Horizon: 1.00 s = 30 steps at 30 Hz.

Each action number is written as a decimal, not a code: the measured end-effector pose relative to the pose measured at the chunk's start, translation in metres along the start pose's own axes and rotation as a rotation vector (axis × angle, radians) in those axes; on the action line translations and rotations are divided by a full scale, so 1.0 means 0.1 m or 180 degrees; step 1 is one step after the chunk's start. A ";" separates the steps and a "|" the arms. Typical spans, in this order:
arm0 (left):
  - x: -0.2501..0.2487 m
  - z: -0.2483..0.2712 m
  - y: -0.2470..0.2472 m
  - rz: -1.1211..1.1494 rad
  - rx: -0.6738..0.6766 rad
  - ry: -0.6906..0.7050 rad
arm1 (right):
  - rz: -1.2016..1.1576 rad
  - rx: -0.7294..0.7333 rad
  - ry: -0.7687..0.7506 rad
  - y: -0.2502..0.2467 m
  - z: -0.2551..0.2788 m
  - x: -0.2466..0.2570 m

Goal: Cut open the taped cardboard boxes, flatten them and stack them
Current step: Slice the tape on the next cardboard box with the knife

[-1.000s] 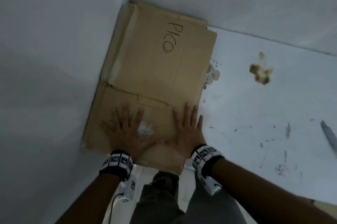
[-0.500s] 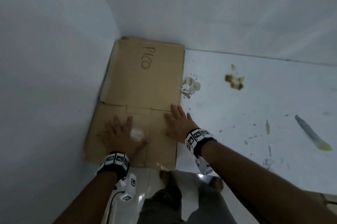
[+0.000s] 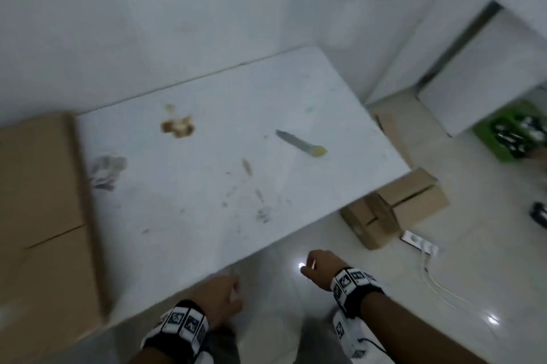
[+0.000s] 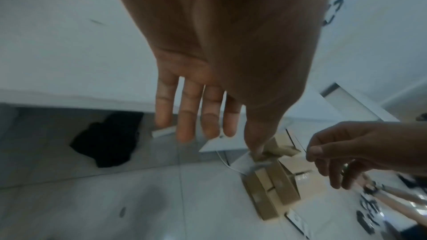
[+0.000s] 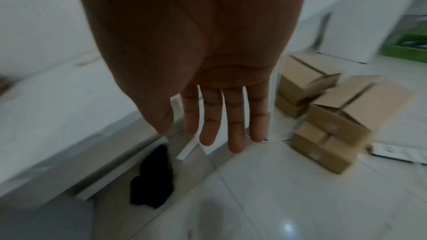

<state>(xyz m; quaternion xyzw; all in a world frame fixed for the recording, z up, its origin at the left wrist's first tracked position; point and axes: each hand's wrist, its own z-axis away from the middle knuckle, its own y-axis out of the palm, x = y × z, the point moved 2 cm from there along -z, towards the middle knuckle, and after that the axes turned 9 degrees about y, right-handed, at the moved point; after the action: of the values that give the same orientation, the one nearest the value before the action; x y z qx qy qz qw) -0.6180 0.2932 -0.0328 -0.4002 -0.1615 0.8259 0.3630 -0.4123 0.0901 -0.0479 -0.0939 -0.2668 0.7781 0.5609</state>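
A stack of flattened cardboard [image 3: 41, 200] lies on the left end of the white table [image 3: 207, 200]. Several taped cardboard boxes [image 3: 393, 209] stand on the floor beside the table's right end, also seen in the right wrist view as boxes [image 5: 335, 116]. A yellow-ended cutter knife [image 3: 300, 143] lies on the table towards the right. My left hand [image 3: 231, 292] hangs just off the table's front edge, fingers [image 4: 187, 116] straight and holding nothing. My right hand [image 3: 310, 264] hovers over the floor to its right, fingers [image 5: 233, 125] relaxed and holding nothing.
A crumpled wad of tape [image 3: 106, 169] and a brown scrap [image 3: 177, 126] lie on the table. On the floor are a white power strip [image 3: 418, 242] with its cable, a green crate [image 3: 515, 132] at far right, and a black cloth [image 5: 152, 180] under the table.
Both hands have lifted off the flattened cardboard and pulled back past the table's front edge. The view has swung right, bringing the cutter and the floor boxes into sight.
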 end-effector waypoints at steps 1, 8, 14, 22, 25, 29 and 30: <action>-0.21 -0.24 0.10 -0.0094 0.0167 -0.0011 | -0.0157 -0.0004 0.0144 -0.04 0.00 -0.42; -1.83 -2.04 0.56 0.0264 0.0434 -0.0069 | -0.0965 -0.0236 0.0746 -0.47 -0.35 -2.88; -2.87 -3.62 0.74 0.0618 0.0485 0.0170 | -0.1609 -0.0343 0.1168 -0.97 -1.17 -4.03; -3.42 -6.32 0.97 0.0610 -0.0004 0.0034 | -0.2712 -0.0525 0.1797 -1.05 -3.06 -5.16; -3.28 -7.22 1.20 0.0296 -0.0228 -0.0309 | -0.3130 -0.0331 0.1992 -0.78 -3.78 -5.52; -2.97 -8.08 1.51 0.0154 -0.0262 -0.0488 | -0.3685 0.0345 0.1988 -0.36 -4.47 -5.72; -2.89 -8.21 1.59 0.0213 -0.0237 -0.0423 | -0.3945 0.0432 0.1963 -0.28 -4.60 -5.74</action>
<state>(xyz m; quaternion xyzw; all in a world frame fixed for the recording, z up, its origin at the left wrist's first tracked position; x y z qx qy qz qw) 0.0662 -0.0458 -0.4798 -0.3629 -0.2024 0.8556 0.3086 0.0184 -0.2904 -0.5076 -0.1057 -0.0504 0.2672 0.9565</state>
